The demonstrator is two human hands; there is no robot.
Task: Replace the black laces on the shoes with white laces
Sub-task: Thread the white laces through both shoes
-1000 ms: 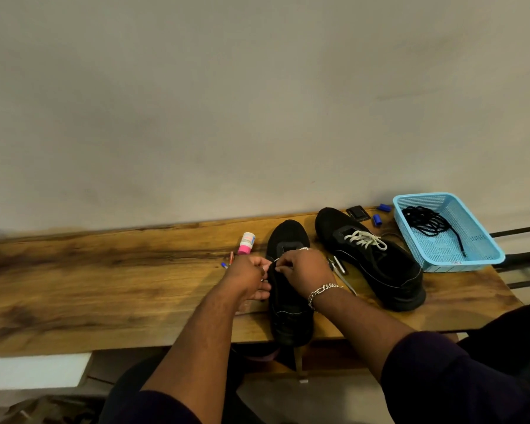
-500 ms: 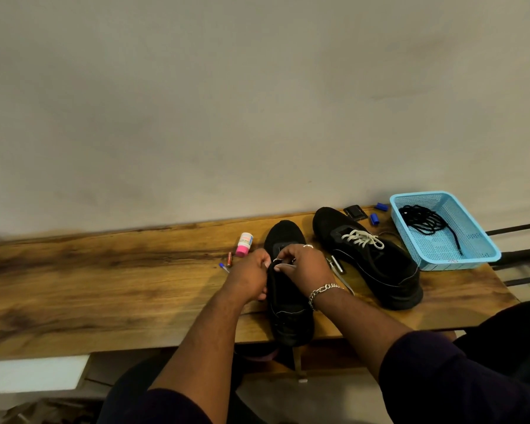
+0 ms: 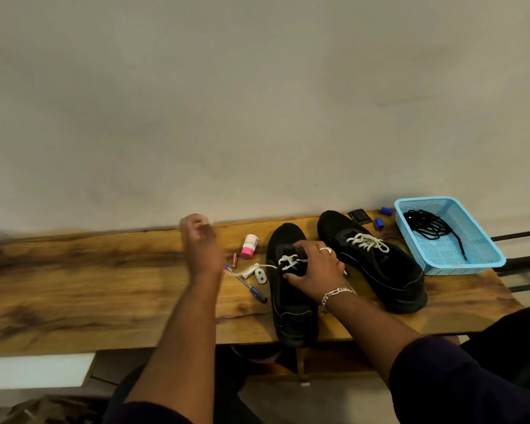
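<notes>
Right hand (image 3: 314,270) grips the shoe (image 3: 291,301); left hand (image 3: 201,243), blurred, grip unclear, pulls white lace (image 3: 268,266) taut leftward.

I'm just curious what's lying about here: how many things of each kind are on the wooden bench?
Black shoes: 2
Blue baskets: 1
Pink-and-white bottles: 1
Pens: 1
Small blue caps: 2
Batteries: 1
Small black cases: 1
Total: 9
</notes>
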